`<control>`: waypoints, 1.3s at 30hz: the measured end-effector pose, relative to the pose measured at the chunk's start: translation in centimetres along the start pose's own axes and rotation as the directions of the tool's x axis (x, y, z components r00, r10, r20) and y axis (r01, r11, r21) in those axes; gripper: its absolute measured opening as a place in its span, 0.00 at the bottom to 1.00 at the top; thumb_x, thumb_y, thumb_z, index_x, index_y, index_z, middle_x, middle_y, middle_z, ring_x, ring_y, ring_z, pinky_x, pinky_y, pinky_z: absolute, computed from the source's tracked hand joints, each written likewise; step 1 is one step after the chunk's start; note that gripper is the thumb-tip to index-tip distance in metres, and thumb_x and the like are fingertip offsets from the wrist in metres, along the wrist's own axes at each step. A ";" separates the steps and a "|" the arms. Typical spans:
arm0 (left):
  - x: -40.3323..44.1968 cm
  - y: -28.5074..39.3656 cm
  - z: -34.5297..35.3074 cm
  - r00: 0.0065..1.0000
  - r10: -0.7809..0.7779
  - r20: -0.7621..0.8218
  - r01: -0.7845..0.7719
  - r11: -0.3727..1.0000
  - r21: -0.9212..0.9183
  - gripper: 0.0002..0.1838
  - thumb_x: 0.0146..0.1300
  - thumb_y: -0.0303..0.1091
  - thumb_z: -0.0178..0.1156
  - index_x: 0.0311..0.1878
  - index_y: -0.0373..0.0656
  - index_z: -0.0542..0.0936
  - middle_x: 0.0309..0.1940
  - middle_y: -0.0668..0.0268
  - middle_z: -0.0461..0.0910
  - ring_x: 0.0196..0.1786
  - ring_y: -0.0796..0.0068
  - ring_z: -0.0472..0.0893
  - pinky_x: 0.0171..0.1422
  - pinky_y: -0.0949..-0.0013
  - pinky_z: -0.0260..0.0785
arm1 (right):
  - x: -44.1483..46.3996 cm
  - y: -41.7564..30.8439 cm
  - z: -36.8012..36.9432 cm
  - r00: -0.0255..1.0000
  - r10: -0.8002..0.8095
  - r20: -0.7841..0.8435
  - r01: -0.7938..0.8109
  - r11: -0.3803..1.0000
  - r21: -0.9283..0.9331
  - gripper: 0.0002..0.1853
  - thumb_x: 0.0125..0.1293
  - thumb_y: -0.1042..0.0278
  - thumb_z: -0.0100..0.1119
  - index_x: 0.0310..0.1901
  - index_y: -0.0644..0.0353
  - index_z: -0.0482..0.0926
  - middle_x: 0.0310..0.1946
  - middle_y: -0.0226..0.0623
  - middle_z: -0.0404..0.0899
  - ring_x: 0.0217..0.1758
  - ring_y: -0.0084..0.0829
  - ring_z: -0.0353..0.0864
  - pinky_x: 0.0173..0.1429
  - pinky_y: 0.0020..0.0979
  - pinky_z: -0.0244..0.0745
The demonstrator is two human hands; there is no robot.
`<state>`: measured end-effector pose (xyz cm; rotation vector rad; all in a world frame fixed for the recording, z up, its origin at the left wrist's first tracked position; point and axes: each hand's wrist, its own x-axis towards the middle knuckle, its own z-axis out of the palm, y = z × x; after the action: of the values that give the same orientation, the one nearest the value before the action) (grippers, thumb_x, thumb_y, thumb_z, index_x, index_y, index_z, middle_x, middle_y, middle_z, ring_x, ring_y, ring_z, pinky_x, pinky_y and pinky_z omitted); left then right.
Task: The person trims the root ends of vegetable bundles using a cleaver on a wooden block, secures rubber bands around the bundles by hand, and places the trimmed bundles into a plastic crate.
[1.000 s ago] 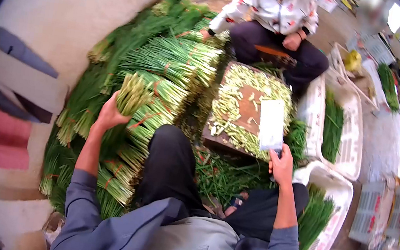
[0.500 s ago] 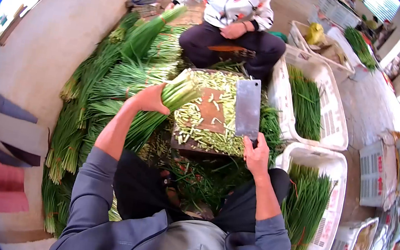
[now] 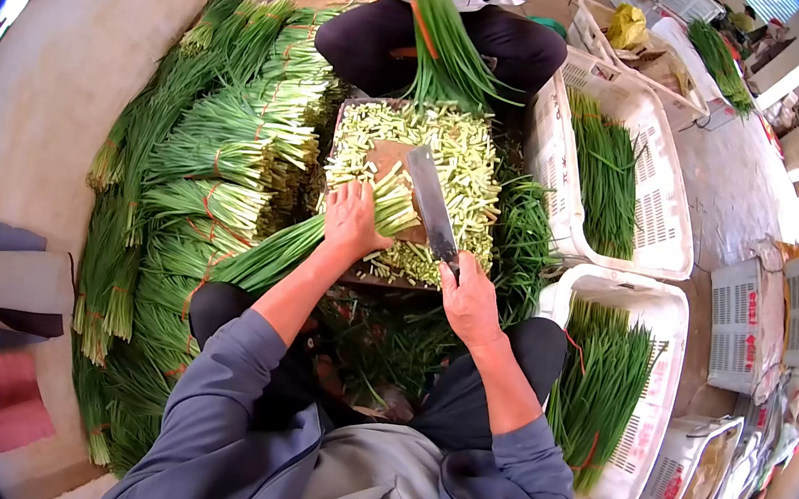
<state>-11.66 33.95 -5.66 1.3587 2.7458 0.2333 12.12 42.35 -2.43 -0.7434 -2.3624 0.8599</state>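
My left hand (image 3: 352, 223) is closed around a bundle of chives (image 3: 279, 256) and presses it onto the chopping block (image 3: 389, 155). The pale stalk ends point right, and the green leaves trail toward my left knee. My right hand (image 3: 473, 305) grips the handle of a cleaver (image 3: 434, 204). Its blade stands nearly edge-on beside the pale ends; whether it touches them I cannot tell. Chopped stalk pieces (image 3: 468, 148) lie thickly over the block around a patch of bare wood.
Opposite me, a seated person (image 3: 420, 20) holds another tied chive bundle (image 3: 441, 48) with both hands. Stacked bundles (image 3: 215, 155) line the wall on my left. Two white crates (image 3: 671, 215) of chives stand to my right. Loose leaves (image 3: 386, 349) cover the floor between my knees.
My left hand has lowered the bundle onto the block. The cleaver has swung left to the stalk ends and turned from flat to edge-on. The other person has brought a bundle in front of themselves.
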 end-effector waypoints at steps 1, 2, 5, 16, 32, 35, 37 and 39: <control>0.4 0.4 0.5 1.000 0.004 -0.030 -0.005 1.000 -0.016 0.51 0.34 0.55 0.84 0.58 0.35 0.73 0.57 0.51 0.76 0.64 0.51 0.74 0.69 0.50 0.67 | 0.0 -0.2 -0.1 1.000 -0.010 0.007 0.011 0.999 -0.045 0.11 0.73 0.65 0.62 0.49 0.60 0.72 0.36 0.53 0.79 0.39 0.60 0.80 0.38 0.52 0.75; 0.7 0.7 0.9 0.998 -0.066 0.019 0.066 0.997 -0.030 0.46 0.35 0.53 0.84 0.54 0.35 0.75 0.53 0.51 0.79 0.61 0.51 0.78 0.68 0.52 0.70 | 0.0 -0.5 -0.2 0.999 -0.033 0.042 0.036 0.995 -0.097 0.09 0.74 0.65 0.57 0.48 0.58 0.69 0.36 0.54 0.79 0.36 0.62 0.81 0.36 0.55 0.79; 1.8 0.5 1.2 0.991 -0.077 0.108 0.079 0.997 -0.013 0.39 0.39 0.49 0.81 0.52 0.38 0.77 0.49 0.55 0.82 0.57 0.55 0.81 0.65 0.57 0.71 | 0.0 -0.9 -0.3 0.986 -0.107 0.127 0.127 0.979 -0.161 0.09 0.75 0.64 0.54 0.49 0.57 0.69 0.37 0.54 0.79 0.36 0.61 0.81 0.35 0.54 0.79; 2.4 0.4 0.0 0.965 -0.095 0.246 0.100 0.995 -0.007 0.39 0.44 0.51 0.79 0.55 0.38 0.76 0.55 0.54 0.81 0.62 0.56 0.80 0.68 0.58 0.71 | 1.3 -1.4 1.9 0.902 0.210 0.377 -0.135 0.968 -0.213 0.13 0.78 0.57 0.48 0.48 0.61 0.68 0.36 0.61 0.82 0.40 0.66 0.81 0.47 0.62 0.74; 3.3 -1.1 1.5 0.981 -0.005 0.196 0.026 0.994 -0.104 0.36 0.38 0.45 0.83 0.50 0.38 0.79 0.48 0.54 0.84 0.55 0.54 0.83 0.63 0.56 0.74 | 5.4 -1.2 5.3 0.840 0.251 0.481 -0.212 0.968 -0.135 0.12 0.75 0.67 0.53 0.47 0.69 0.67 0.30 0.69 0.79 0.38 0.70 0.79 0.43 0.61 0.73; 3.2 -1.1 2.1 0.992 0.024 0.124 -0.012 0.995 -0.097 0.35 0.39 0.45 0.82 0.49 0.39 0.79 0.47 0.53 0.84 0.54 0.54 0.84 0.62 0.55 0.74 | 4.6 -1.3 5.1 0.773 0.343 0.534 -0.269 0.939 -0.213 0.13 0.75 0.67 0.51 0.50 0.70 0.67 0.30 0.70 0.79 0.38 0.71 0.79 0.42 0.61 0.73; 2.7 -1.3 2.8 0.988 0.043 0.148 -0.027 0.994 -0.104 0.34 0.40 0.46 0.82 0.48 0.38 0.79 0.47 0.52 0.84 0.54 0.53 0.84 0.62 0.54 0.74 | 5.8 -0.1 8.8 0.826 0.350 0.441 -0.313 0.937 -0.157 0.13 0.75 0.67 0.50 0.49 0.71 0.68 0.29 0.69 0.79 0.37 0.70 0.80 0.42 0.60 0.73; 3.5 -1.4 4.2 0.995 0.007 0.102 0.005 0.993 -0.115 0.33 0.41 0.46 0.80 0.48 0.38 0.79 0.47 0.53 0.84 0.54 0.52 0.84 0.62 0.53 0.74 | 8.7 1.4 12.4 0.901 0.227 0.370 -0.188 0.972 -0.140 0.14 0.75 0.67 0.51 0.50 0.72 0.69 0.29 0.69 0.79 0.34 0.69 0.80 0.40 0.60 0.75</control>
<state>-14.32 36.30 -10.01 1.3048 2.6049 0.3086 -1.36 43.68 -9.26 -0.9560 -2.7245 1.0635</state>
